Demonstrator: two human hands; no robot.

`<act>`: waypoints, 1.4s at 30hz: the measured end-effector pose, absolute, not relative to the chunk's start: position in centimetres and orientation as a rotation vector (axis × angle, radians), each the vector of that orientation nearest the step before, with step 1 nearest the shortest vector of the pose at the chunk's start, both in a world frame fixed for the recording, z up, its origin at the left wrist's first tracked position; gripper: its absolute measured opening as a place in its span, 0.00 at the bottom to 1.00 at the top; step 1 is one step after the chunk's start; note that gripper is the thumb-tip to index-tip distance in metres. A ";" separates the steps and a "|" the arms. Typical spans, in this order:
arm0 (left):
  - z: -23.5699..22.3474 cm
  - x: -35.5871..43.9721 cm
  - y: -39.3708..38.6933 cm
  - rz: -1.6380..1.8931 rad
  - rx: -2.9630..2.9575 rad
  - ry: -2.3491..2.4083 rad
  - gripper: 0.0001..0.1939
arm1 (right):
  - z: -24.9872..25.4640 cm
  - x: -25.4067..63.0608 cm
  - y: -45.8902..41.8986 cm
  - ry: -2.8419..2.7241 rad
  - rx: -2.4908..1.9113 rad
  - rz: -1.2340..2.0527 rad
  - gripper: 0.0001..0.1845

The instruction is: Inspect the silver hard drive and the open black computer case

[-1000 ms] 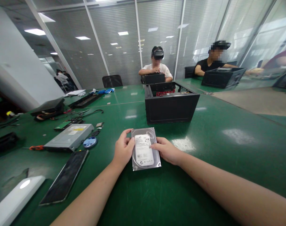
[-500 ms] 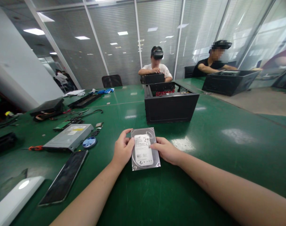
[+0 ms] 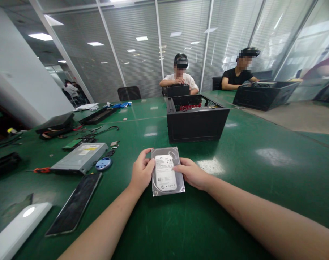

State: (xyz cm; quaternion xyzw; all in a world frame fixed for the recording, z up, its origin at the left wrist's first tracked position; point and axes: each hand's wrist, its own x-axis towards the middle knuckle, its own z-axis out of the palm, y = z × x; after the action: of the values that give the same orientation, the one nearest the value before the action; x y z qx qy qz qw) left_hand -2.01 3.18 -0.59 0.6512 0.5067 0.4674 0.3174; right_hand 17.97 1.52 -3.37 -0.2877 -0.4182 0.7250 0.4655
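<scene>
The hard drive (image 3: 167,172) sits flat on the green tabletop (image 3: 262,173) right in front of you, label side up, its long axis running toward 12 o'clock. Your left hand (image 3: 141,172) grips its left edge, thumb over the top rim and fingers (image 3: 146,153) curled round the far corner; your right hand (image 3: 192,172) holds the right edge, its index finger reaching onto the label. Both hands are closed on the drive — neither lies slack.

Keep your grip on the metal edges and take that right index finger off the label face; pressure belongs on the rim, not the lid. I'd judge the drive is resting on the tabletop rather than lifted, though the underside is hidden, so lift straight up instead of dragging it over the surface. Hold it level and avoid touching whatever lies underneath.

At 12 o'clock from the drive stands an open black computer case (image 3: 197,121), near but clear of your hands, with red parts showing inside. At 9 to 10 o'clock lie a grey optical drive (image 3: 80,157), a small blue disc (image 3: 103,163) just beside it and an orange-handled screwdriver (image 3: 41,169); a dark flat panel (image 3: 74,203) lies at 8 o'clock. All are well apart from your hands, so you have free room to turn the drive — just keep your elbows off that panel. Two other people work at their own cases across the table.
</scene>
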 end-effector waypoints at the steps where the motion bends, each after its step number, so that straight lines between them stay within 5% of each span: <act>1: -0.6 -2.0 3.2 1.234 1.706 1.329 0.20 | -3.4 18.0 1.5 -1.025 -0.707 1.781 0.18; 42: -0.8 -2.1 3.4 1.213 1.742 1.346 0.22 | -3.5 18.0 1.7 -0.991 -0.701 1.804 0.22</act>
State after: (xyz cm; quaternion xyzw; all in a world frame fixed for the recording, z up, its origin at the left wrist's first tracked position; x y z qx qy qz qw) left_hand -2.09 3.41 -0.78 0.6591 0.5095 0.4589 0.3089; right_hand 17.99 1.66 -3.52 -0.2854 -0.4034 0.7346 0.4649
